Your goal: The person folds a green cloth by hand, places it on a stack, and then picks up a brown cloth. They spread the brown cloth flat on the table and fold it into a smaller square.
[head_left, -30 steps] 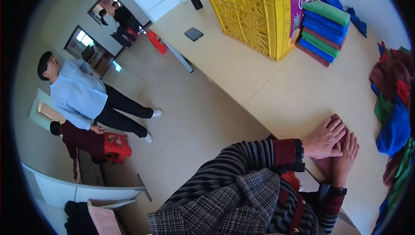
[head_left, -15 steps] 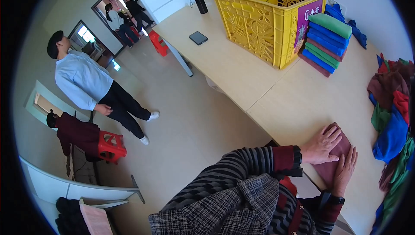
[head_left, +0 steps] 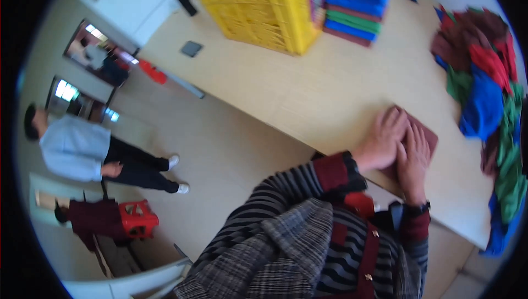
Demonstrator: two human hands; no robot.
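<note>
A folded maroon cloth (head_left: 427, 134) lies on the pale wooden table (head_left: 352, 87) near its front edge. My left hand (head_left: 383, 138) rests flat on the cloth's left part, fingers stretched out. Beside it, my right hand (head_left: 414, 156) also presses flat on the cloth, fingers extended, and the two hands touch or nearly touch. Neither hand grips anything. Part of the cloth is hidden beneath both hands. Farther back stands a neat stack of folded blue, green and maroon cloths (head_left: 356, 7).
Loose crumpled cloths (head_left: 484, 106) heap along the table's right side. A yellow plastic crate (head_left: 258, 15) stands at the back, left of the stack, with a dark phone (head_left: 192, 49) and a black cylinder (head_left: 185, 2) nearby. On the left, a person (head_left: 77, 147) stands and another sits by a red stool (head_left: 138, 219).
The whole view has shifted and turned, so the table things appear higher and farther left. My hands have drawn closer together on the maroon cloth, which they still press.
</note>
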